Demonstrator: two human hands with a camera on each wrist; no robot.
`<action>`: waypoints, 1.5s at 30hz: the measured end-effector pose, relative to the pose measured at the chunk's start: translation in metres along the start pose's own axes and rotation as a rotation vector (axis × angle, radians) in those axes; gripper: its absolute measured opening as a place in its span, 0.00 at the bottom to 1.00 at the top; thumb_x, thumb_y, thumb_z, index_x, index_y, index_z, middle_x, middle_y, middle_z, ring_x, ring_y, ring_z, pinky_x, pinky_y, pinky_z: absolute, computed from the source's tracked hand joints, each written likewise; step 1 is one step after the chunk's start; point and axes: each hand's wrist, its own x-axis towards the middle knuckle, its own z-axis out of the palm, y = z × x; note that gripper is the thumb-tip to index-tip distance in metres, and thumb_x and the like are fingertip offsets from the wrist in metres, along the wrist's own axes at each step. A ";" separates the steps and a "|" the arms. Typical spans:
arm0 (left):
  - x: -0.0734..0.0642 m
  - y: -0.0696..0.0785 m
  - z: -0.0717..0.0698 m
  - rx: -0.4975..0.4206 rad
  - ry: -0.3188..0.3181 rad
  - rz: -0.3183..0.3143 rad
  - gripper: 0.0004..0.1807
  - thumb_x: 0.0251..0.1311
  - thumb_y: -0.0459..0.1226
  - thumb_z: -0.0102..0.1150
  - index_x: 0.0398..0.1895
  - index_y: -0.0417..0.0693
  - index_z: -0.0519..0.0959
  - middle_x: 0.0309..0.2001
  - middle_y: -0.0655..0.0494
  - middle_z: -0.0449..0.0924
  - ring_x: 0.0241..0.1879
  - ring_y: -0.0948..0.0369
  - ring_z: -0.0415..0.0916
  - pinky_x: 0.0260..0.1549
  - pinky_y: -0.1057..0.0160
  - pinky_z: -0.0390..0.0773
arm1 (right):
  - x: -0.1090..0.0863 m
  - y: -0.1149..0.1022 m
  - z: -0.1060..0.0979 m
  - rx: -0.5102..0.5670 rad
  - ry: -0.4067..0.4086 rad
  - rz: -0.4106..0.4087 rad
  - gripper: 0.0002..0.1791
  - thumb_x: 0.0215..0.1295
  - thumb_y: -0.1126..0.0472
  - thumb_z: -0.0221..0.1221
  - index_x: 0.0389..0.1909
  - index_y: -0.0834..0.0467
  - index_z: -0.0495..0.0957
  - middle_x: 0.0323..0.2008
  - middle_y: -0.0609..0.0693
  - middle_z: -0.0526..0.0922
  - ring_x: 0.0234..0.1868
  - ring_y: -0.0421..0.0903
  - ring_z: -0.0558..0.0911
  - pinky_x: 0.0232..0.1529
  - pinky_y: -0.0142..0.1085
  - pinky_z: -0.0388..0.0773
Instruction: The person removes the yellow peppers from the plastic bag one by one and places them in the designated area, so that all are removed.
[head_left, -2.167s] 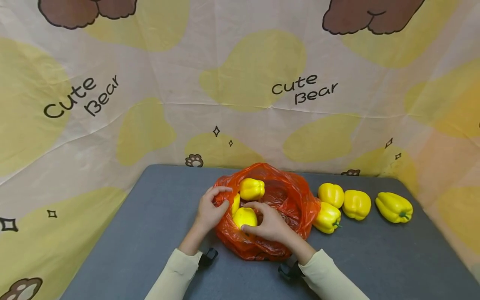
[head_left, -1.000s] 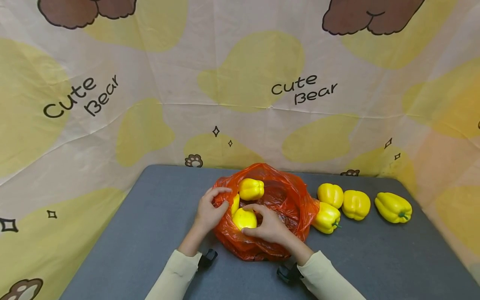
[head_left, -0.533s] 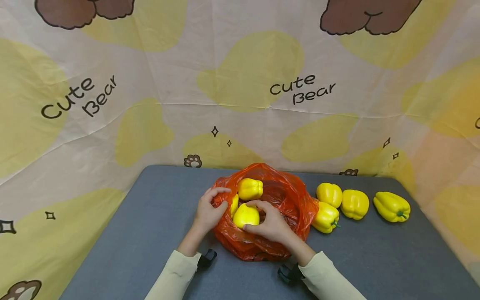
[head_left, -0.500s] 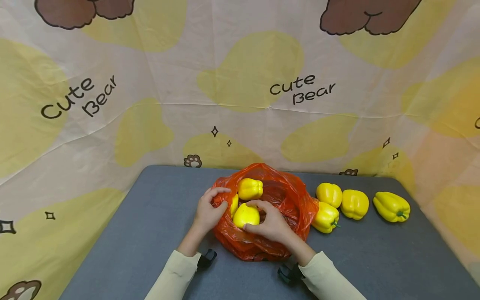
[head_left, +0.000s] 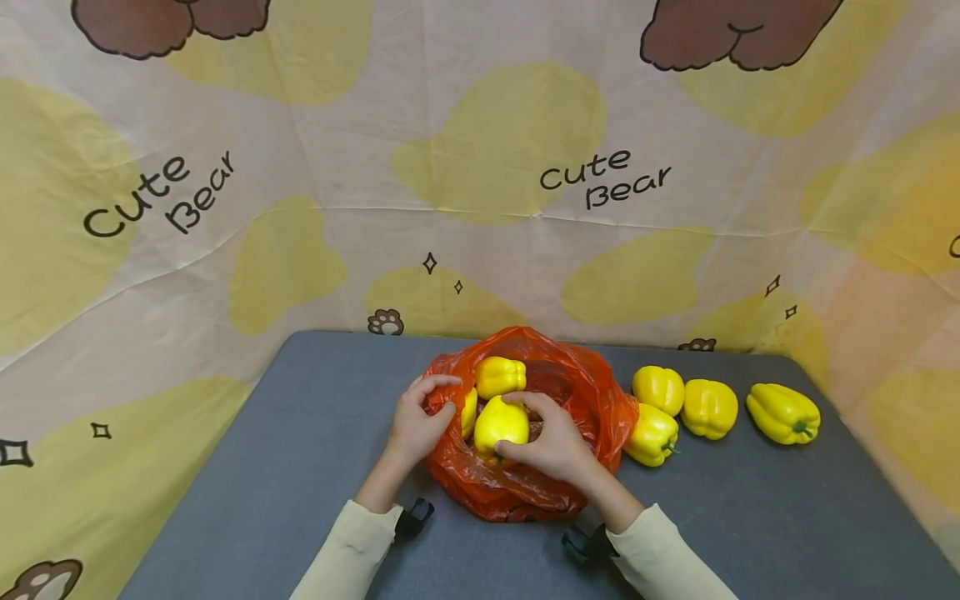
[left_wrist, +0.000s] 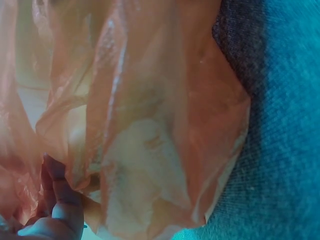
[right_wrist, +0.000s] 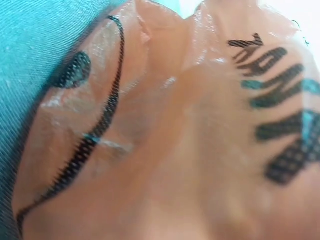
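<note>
A red plastic bag (head_left: 525, 500) stands with its mouth wide on the grey table. My left hand (head_left: 422, 421) pinches the bag's left rim; in the left wrist view its fingers (left_wrist: 60, 200) are against the crumpled film. Inside the mouth, my right hand (head_left: 558, 442) grips a yellow bell pepper (head_left: 498, 425) between thumb and fingers. Behind it in the bag lies another yellow bell pepper (head_left: 500, 377), and a third pepper (head_left: 468, 414) shows partly by the left rim. The right wrist view is filled by the bag's printed side (right_wrist: 150, 150); the hand is hidden there.
Right of the bag, several yellow bell peppers lie on the table (head_left: 750, 517): one pepper (head_left: 652, 436) against the bag, two peppers close behind it, and a lone pepper (head_left: 783, 414) farther right. A patterned cloth (head_left: 480, 167) hangs behind the table.
My right hand has moved slightly up and to the right, raising the gripped bell pepper from its spot near the bag's front left. My left hand stays at the rim.
</note>
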 end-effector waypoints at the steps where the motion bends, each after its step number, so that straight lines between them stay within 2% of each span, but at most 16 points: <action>1: 0.000 0.000 0.000 0.000 0.000 -0.007 0.15 0.53 0.27 0.61 0.43 0.51 0.83 0.49 0.48 0.77 0.44 0.55 0.77 0.40 0.65 0.80 | 0.000 -0.001 -0.001 0.002 0.007 -0.001 0.33 0.46 0.52 0.73 0.57 0.47 0.75 0.55 0.49 0.75 0.46 0.47 0.78 0.43 0.42 0.81; 7: 0.000 0.004 0.001 0.018 0.002 -0.032 0.15 0.53 0.26 0.61 0.44 0.47 0.83 0.50 0.45 0.78 0.45 0.52 0.77 0.41 0.62 0.80 | -0.003 -0.007 -0.010 -0.008 0.057 -0.027 0.33 0.46 0.52 0.73 0.57 0.47 0.75 0.55 0.50 0.76 0.48 0.48 0.78 0.40 0.43 0.82; 14: -0.009 0.038 -0.005 0.030 -0.015 -0.026 0.14 0.53 0.23 0.59 0.45 0.37 0.81 0.49 0.39 0.77 0.44 0.50 0.77 0.39 0.67 0.79 | -0.003 -0.009 -0.022 -0.001 0.087 -0.072 0.34 0.47 0.53 0.73 0.58 0.47 0.74 0.57 0.51 0.75 0.48 0.50 0.77 0.39 0.44 0.82; 18: -0.009 0.043 -0.007 0.025 -0.028 -0.034 0.14 0.54 0.23 0.58 0.45 0.36 0.81 0.49 0.39 0.77 0.43 0.50 0.77 0.39 0.66 0.79 | -0.002 -0.010 -0.028 0.013 0.098 -0.084 0.33 0.47 0.53 0.73 0.58 0.47 0.74 0.56 0.52 0.75 0.47 0.50 0.78 0.40 0.44 0.82; 27: -0.007 0.040 -0.008 -0.001 -0.037 -0.024 0.15 0.54 0.23 0.57 0.45 0.37 0.81 0.50 0.39 0.76 0.43 0.49 0.77 0.37 0.69 0.78 | 0.002 -0.014 -0.042 0.004 0.110 -0.083 0.34 0.48 0.54 0.73 0.59 0.47 0.74 0.55 0.52 0.76 0.47 0.51 0.77 0.39 0.40 0.81; 30: -0.006 0.041 -0.009 -0.001 -0.039 -0.023 0.15 0.54 0.23 0.57 0.46 0.37 0.81 0.50 0.39 0.76 0.43 0.49 0.77 0.37 0.70 0.77 | 0.003 -0.015 -0.044 0.002 0.118 -0.083 0.34 0.48 0.54 0.72 0.59 0.48 0.74 0.55 0.53 0.76 0.46 0.51 0.77 0.40 0.44 0.81; 34: -0.006 0.042 -0.009 -0.002 -0.041 -0.021 0.15 0.55 0.23 0.57 0.46 0.36 0.81 0.50 0.39 0.76 0.43 0.49 0.77 0.36 0.72 0.77 | 0.004 -0.016 -0.048 -0.017 0.136 -0.079 0.33 0.48 0.55 0.72 0.59 0.48 0.74 0.53 0.52 0.76 0.43 0.50 0.77 0.38 0.43 0.81; 37: -0.006 0.042 -0.009 0.002 -0.043 -0.017 0.14 0.55 0.23 0.57 0.46 0.36 0.81 0.49 0.39 0.76 0.43 0.49 0.77 0.36 0.72 0.77 | 0.003 -0.017 -0.051 -0.024 0.148 -0.080 0.33 0.48 0.55 0.72 0.58 0.48 0.75 0.52 0.53 0.76 0.40 0.50 0.76 0.35 0.36 0.79; 45: -0.006 0.042 -0.009 0.008 -0.040 -0.003 0.14 0.54 0.23 0.58 0.45 0.36 0.81 0.49 0.38 0.76 0.43 0.50 0.77 0.37 0.67 0.80 | 0.000 -0.016 -0.060 0.026 0.145 -0.056 0.32 0.52 0.56 0.71 0.60 0.50 0.74 0.57 0.56 0.72 0.46 0.55 0.79 0.39 0.33 0.81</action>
